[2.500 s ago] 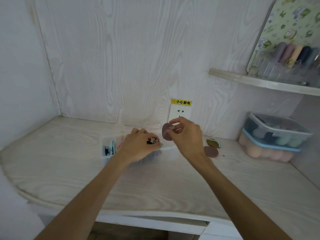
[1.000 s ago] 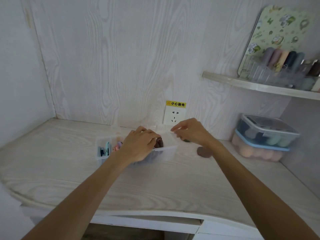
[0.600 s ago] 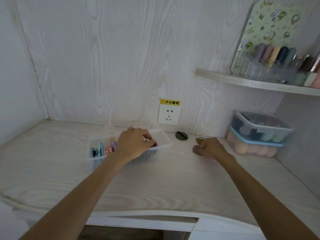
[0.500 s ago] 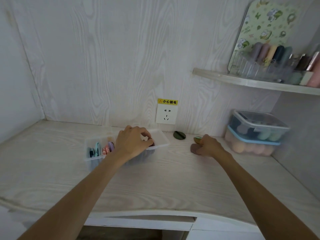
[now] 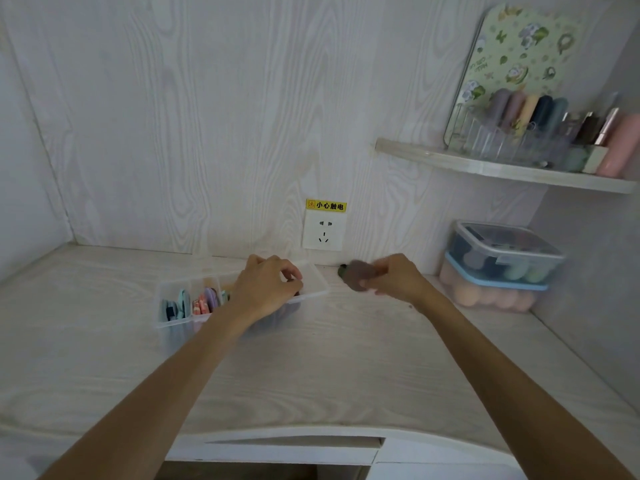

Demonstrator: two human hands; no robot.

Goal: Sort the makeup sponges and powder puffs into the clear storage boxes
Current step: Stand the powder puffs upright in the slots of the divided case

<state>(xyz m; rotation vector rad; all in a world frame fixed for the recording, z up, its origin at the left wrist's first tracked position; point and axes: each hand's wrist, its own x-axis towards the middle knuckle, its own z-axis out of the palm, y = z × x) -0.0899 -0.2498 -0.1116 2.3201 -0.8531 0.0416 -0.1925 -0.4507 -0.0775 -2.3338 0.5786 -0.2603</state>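
Note:
A clear divided storage box (image 5: 173, 317) stands on the desk with blue and pink puffs upright in its left compartments. My left hand (image 5: 266, 287) rests over its right part, fingers curled at the puffs there; what they hold is hidden. My right hand (image 5: 394, 278) pinches a brown round powder puff (image 5: 362, 277) above the desk, just right of the box. A dark green puff (image 5: 343, 270) lies behind it near the wall, mostly hidden.
Two stacked lidded boxes (image 5: 502, 265) with sponges stand at the back right against the side wall. A wall socket (image 5: 323, 233) is behind the hands. A shelf (image 5: 502, 169) above right carries a clear organiser with sponges and bottles.
My right hand picked the brown puff up off the desk and carried it left towards the divided box. My left hand stayed on the box.

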